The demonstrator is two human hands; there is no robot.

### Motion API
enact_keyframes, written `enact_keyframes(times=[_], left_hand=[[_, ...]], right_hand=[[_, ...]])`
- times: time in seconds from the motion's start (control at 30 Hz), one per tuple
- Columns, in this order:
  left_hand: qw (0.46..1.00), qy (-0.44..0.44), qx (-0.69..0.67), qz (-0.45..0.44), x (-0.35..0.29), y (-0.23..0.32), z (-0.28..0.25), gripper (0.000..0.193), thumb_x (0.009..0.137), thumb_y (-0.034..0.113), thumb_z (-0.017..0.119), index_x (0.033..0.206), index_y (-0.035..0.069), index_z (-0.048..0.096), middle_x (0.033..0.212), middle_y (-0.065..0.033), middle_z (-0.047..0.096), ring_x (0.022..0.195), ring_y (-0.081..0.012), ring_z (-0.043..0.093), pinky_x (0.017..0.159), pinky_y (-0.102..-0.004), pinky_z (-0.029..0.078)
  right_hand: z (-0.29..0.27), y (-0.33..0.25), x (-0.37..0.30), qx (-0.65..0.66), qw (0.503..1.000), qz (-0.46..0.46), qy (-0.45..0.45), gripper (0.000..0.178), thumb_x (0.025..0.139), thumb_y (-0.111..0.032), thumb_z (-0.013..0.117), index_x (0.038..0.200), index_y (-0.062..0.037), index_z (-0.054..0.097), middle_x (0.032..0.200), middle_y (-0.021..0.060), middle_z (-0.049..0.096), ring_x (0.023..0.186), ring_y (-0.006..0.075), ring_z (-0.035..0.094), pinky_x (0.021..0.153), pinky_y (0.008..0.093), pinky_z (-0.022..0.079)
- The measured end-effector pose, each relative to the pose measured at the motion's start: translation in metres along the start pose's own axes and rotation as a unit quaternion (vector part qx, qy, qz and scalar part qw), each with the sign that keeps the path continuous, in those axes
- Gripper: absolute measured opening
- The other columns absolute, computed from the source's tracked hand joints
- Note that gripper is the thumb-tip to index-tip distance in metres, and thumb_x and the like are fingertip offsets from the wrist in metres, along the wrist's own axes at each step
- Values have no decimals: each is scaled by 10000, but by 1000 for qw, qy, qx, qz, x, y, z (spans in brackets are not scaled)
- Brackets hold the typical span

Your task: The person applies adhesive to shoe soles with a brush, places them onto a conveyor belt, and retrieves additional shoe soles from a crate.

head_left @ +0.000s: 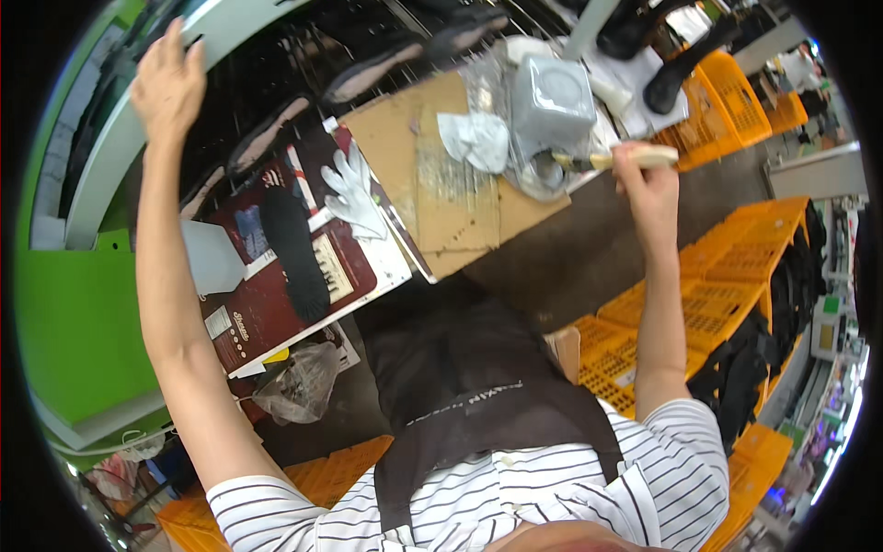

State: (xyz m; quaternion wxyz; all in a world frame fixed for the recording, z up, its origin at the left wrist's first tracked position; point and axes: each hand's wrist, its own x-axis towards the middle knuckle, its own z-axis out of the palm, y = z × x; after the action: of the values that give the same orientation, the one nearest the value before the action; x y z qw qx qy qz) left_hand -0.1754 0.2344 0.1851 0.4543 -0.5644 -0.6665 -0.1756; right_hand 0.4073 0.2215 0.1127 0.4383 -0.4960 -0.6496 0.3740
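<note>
My left hand [170,87] is raised at the far left, fingers stretched out, beside the pale frame [241,23] of a rack; whether it touches the frame I cannot tell. My right hand [647,189] is closed round the pale handle of a brush [602,161]. Its bristle end points left, at the mouth of a small grey pot [546,169]. Right behind the pot stands a cloudy plastic container [553,101]. A crumpled white cloth [474,140] lies to the left on stained cardboard [395,138].
Dark shoes with pinkish soles [375,72] lie on the rack behind. A white glove [354,195], a black fuzzy elongated thing [292,253] and a white tub [212,258] are at left. Black boots [676,78] stand far right. Orange crates [727,267] line the right side.
</note>
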Motion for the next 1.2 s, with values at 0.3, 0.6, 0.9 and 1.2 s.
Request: enact_keyframes(times=[0.3, 0.6, 0.9, 1.2], left_hand=[[999, -3, -35, -16, -21, 4, 3, 867, 819, 713, 513, 1478, 200, 282, 1462, -166, 338, 1390, -339, 246, 1072, -609, 147], [995, 60, -15, -75, -23, 20, -8, 797, 808, 647, 572, 1426, 192, 354, 1394, -122, 390, 1331, -323, 322, 1055, -597, 225], [986, 111, -47, -117, -23, 20, 12, 723, 806, 605, 586, 1370, 188, 411, 1354, -69, 401, 1321, -287, 312, 1047, -595, 219], [983, 135, -47, -112, -19, 25, 19, 672, 806, 600, 581, 1333, 206, 442, 1313, -35, 420, 1298, -259, 321, 1038, -545, 199]], right_hand=[[10, 35, 35, -68, 980, -2, -188, 282, 917, -278, 629, 943, 1, 663, 742, 1, 625, 665, 70, 523, 605, 243, 431], [26, -16, 25, -416, 890, -40, -181, 298, 851, -276, 659, 857, 20, 688, 628, 173, 604, 602, 276, 619, 593, 356, 471], [160, -183, 144, -255, 838, -460, -143, 296, 905, -275, 600, 973, 5, 667, 868, 181, 666, 807, 335, 642, 719, 368, 500], [333, -233, 320, -422, 871, -245, -53, 879, 733, -642, 595, 1250, 65, 520, 1179, 286, 604, 1110, 394, 596, 966, 430, 458]])
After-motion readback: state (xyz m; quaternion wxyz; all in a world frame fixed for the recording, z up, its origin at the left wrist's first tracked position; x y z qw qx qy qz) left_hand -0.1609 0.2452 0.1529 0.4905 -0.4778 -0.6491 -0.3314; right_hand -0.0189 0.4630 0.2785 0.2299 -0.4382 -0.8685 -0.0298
